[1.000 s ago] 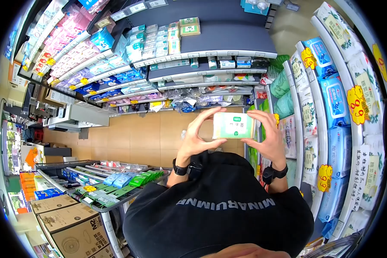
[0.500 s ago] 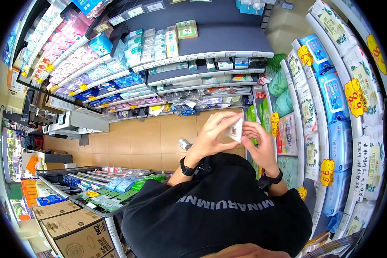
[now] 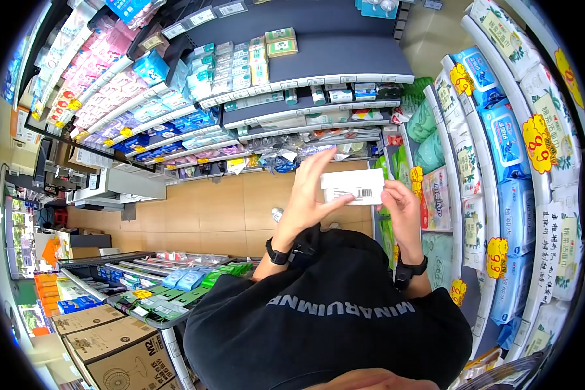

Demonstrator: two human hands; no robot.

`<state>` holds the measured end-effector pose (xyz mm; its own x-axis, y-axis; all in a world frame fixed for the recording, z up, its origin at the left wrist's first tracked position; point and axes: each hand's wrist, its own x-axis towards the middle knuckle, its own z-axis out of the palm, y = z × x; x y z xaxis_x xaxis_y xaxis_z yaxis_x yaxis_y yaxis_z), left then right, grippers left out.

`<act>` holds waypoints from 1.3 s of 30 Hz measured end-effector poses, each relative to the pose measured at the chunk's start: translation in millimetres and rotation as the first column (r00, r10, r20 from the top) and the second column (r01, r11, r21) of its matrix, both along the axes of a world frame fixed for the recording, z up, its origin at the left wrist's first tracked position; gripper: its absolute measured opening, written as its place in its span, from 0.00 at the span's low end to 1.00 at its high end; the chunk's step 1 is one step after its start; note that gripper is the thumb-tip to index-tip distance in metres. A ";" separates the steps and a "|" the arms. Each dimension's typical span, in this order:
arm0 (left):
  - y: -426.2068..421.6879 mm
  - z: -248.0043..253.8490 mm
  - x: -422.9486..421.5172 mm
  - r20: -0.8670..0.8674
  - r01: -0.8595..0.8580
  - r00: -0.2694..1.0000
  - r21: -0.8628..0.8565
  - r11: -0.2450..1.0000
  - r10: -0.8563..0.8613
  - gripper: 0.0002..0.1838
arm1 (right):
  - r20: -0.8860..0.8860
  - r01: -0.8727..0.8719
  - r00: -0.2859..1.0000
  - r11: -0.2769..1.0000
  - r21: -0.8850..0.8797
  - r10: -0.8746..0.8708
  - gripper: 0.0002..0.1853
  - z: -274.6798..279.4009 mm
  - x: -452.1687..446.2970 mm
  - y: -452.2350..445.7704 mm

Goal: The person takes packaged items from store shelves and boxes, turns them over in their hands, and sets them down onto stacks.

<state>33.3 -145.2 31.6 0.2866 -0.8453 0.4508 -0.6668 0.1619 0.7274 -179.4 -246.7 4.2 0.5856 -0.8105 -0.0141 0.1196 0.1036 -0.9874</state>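
At the far left, pink packs (image 3: 107,55) fill the sloping upper shelves; below them, printed cardboard boxes (image 3: 120,344) stand against a low rack (image 3: 169,335), which bears blue and green packets (image 3: 224,276). Tan floor tiles (image 3: 221,208) lie between this rack and the long shelf unit (image 3: 344,58) ahead.

Left hand (image 3: 307,198): fingers raised and spread apart from the thumb, which lies across the lower edge of the white pack (image 3: 353,184). A black band (image 3: 277,252) is on the wrist.

The white pack is held in front of the black shirt (image 3: 331,318), above the floor, with a barcode on the face towards the camera. Contents cannot be determined.

Right hand (image 3: 404,213): thumb and fingers pinch the pack's right end.

Further right, blue packs (image 3: 515,218) line a shelf, with yellow price signs (image 3: 497,257) beside them; a handwritten notice (image 3: 552,252) is at the far right.
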 end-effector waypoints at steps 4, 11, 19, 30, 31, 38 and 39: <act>3.2 -4.7 3.2 -0.470 0.154 0.873 0.022 0.988 -0.126 0.45 | 0.081 0.075 0.993 0.994 0.074 -0.081 0.12 3.6 -2.8 -5.3; 5.0 -13.1 0.8 -0.450 0.180 0.878 -0.003 0.984 -0.162 0.32 | 0.150 0.054 0.986 0.986 0.157 -0.078 0.11 5.9 -6.5 -6.3; 5.4 -11.2 2.6 -0.505 0.121 0.856 -0.003 0.993 -0.106 0.18 | 0.125 0.035 0.991 0.989 0.144 -0.053 0.11 0.5 -9.6 -5.3; 0.8 -28.2 4.1 -0.718 -0.015 0.694 0.052 0.999 0.048 0.08 | 0.090 0.005 0.996 0.989 0.148 -0.018 0.12 -1.1 -7.5 -0.7; 0.4 -25.5 3.8 -0.743 -0.013 0.667 0.060 0.998 0.053 0.07 | 0.076 0.002 0.997 0.990 0.141 -0.013 0.12 -1.7 -7.7 0.1; 0.8 -27.3 3.7 -0.811 -0.044 0.577 0.089 0.995 0.098 0.08 | 0.052 -0.016 0.999 0.989 0.146 0.008 0.13 -1.1 -5.7 5.0; 1.2 -29.0 4.0 -0.811 -0.045 0.576 0.089 0.995 0.099 0.08 | 0.052 -0.016 0.999 0.989 0.147 0.008 0.13 -1.1 -5.5 5.7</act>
<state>37.3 -144.0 2.6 0.5708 -0.8197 -0.0474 0.2021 0.0843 0.9757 -184.8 -241.0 3.1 0.5982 -0.7947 -0.1028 0.1672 0.2492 -0.9539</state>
